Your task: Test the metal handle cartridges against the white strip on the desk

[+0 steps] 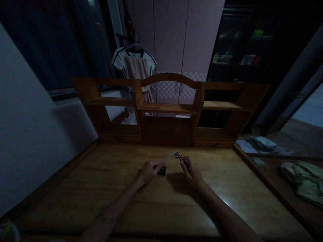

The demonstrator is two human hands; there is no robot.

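Razor is up over the worktop, middle to far side, handle in R hand; its head is just beside the tip of what looks like a brush in L hand. Contact: can't tell.

Risks, biggest first: dim light & shadow on the worktop could mean a misjudged gap b/w the two tools. R fingers are narrow round the razor handle, L fingers pinched on the brush; if either grip slipped, e.g. from pressing too hard, the razor head might nick a finger. Min. risk: L hand nudging the black case beside it.

Containers, big to small: dark cabinet, far right, glass doors, small items inside, too dim to ID. Wooden shelf unit, far edge: open compartments, low drawers closed, contents hidden. Black case, just right of L hand: contents can't be told.
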